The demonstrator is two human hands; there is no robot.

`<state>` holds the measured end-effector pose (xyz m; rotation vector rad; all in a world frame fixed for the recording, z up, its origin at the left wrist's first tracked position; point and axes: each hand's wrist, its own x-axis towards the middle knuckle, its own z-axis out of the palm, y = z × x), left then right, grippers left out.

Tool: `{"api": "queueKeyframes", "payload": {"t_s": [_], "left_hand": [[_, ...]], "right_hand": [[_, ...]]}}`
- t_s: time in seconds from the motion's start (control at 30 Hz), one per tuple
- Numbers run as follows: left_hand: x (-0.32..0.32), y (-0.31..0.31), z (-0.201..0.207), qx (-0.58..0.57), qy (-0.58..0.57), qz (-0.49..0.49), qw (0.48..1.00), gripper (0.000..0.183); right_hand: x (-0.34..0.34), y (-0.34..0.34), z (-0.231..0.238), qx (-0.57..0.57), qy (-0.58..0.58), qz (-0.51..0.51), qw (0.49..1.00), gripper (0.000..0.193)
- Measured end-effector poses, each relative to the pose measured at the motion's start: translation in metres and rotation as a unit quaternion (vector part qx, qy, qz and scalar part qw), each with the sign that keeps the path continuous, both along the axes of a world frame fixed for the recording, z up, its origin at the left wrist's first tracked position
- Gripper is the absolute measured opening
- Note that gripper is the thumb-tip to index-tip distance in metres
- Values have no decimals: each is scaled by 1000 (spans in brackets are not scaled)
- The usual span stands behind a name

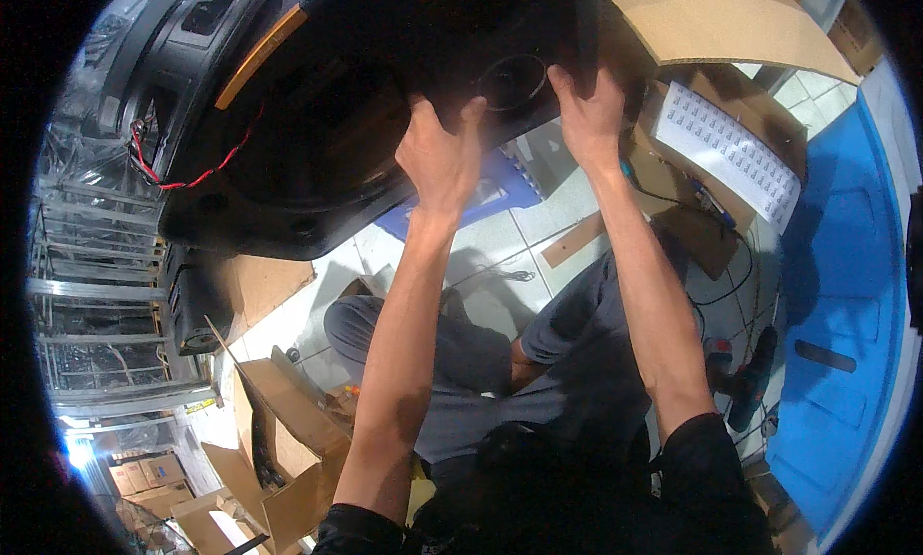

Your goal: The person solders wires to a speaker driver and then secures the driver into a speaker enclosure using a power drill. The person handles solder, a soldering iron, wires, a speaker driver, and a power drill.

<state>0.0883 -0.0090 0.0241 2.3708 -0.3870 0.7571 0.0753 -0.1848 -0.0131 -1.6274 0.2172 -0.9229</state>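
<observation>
A large black speaker cabinet (317,170) fills the upper middle of the head view, tipped over with its open back toward me. Red and black wires (183,175) hang by a big speaker driver (144,64) at the upper left. My left hand (442,156) grips the cabinet's lower edge, fingers curled over it. My right hand (588,113) holds the same edge further right, next to a small round opening (511,82). Both forearms reach up from the lower edge. My legs in grey trousers are below.
A power drill (750,382) lies on the tiled floor at the right beside a blue panel (846,315). A sheet of white labels (726,151) rests on cardboard. Open cardboard boxes (279,440) sit at lower left; metal shelving (106,295) stands at the left.
</observation>
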Motion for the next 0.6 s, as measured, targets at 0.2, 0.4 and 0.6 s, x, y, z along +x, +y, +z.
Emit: {"api": "queueKeyframes", "payload": {"t_s": [0.2, 0.4, 0.6], "left_hand": [[0, -1, 1, 7, 3, 11, 1000, 66], [-1, -2, 0, -14, -1, -1, 1000, 61], [-4, -6, 4, -22, -34, -7, 999, 63]], "right_hand": [[0, 4, 1, 0, -20, -17, 1000, 62], [-5, 5, 4, -8, 11, -25, 1000, 61], [-1, 6, 4, -1, -43, -17, 999, 54]]}}
